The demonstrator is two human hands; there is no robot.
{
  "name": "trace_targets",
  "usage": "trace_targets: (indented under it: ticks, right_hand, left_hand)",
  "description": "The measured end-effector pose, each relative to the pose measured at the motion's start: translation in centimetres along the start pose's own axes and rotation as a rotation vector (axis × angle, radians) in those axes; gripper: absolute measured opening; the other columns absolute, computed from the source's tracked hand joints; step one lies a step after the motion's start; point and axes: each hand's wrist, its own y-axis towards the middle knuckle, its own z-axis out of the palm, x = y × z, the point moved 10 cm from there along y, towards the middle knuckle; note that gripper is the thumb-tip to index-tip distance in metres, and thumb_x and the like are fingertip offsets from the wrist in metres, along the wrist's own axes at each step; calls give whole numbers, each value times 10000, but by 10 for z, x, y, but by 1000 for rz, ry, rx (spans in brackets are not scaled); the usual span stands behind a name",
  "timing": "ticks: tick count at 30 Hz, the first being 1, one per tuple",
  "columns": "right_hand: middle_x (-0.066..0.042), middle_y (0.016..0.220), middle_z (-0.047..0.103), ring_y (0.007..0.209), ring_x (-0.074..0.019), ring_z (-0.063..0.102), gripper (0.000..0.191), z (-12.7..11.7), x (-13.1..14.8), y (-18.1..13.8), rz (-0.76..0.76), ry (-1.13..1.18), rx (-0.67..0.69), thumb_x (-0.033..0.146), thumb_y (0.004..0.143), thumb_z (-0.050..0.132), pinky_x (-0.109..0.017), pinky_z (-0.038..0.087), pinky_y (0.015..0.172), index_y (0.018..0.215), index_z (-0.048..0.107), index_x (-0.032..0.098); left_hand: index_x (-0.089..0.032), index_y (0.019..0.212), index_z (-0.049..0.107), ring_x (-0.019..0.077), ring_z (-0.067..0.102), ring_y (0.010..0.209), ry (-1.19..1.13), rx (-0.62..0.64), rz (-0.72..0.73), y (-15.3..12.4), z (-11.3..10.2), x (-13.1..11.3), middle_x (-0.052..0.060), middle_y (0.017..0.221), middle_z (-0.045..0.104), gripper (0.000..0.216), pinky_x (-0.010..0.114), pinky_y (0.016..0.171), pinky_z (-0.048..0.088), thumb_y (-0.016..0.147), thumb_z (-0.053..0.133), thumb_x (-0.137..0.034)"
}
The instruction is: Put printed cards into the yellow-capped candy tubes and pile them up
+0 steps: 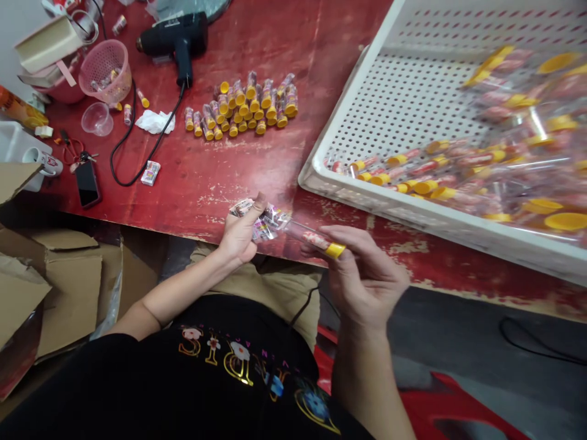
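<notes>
- Centre: left hand (239, 237) is clamping its grip on printed clear-plastic sleeves (265, 228)
- Right hand (364, 278) is gripping a yellow-capped clear tube (315, 239)
- Apparently sleeving; next move is probably requiring alignment

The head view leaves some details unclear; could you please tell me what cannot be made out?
Wrappers, head view: partly hidden by the left hand.
Tube in the right hand, head view: any lettering blurred.
Tray, head view: cut off by top and right edges.
Basket, head view: contents too small to identify.
</notes>
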Motion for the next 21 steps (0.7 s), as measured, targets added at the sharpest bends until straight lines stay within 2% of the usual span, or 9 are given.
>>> trace_targets:
  ticks: [3,7,10,13,17,21]
  right_hand:
    - [-70,1075,728,1014,-212,704,177,8,11,5,-22,32,45,260,911,672,-393,642,849,1043,789,275]
    - [-74,1085,730,928,-199,734,167,10,4,4,70,193,101,244,898,681,-327,668,674,1022,791,261]
    - [-66,1042,744,750,-176,746,137,3,-7,2,140,292,65,304,870,722,-296,651,555,975,787,246]
    - [-61,946,767,578,-150,704,211,3,-18,2,223,335,86,393,821,773,-280,616,481,969,787,243]
    - [-68,856,782,498,-150,665,359,15,-27,4,319,376,182,469,779,803,-284,580,436,1062,787,250]
    - [-52,900,783,542,-154,697,323,7,-29,7,291,387,94,489,736,840,-292,619,480,953,798,253]
  left_hand:
    - [-168,674,548,69,525,565,5,25,-5,-3,4,3,-65,611,553,480,232,627,446,576,955,-403]
    - [-165,687,545,71,544,568,-17,52,-15,-1,4,8,-66,618,566,492,234,631,468,563,963,-394]
    - [-164,721,568,72,570,577,-38,37,-41,3,0,11,-66,637,586,455,232,643,491,580,961,-346]
    - [-166,808,634,74,601,616,-47,38,-28,4,-1,9,-59,692,633,392,226,665,506,594,949,-258]
    - [-172,887,678,84,623,659,-34,59,27,5,0,2,-47,740,663,378,242,715,517,602,925,-193]
    - [-173,833,644,74,595,629,-12,4,53,6,-9,-2,-63,710,626,391,237,712,496,584,940,-227]
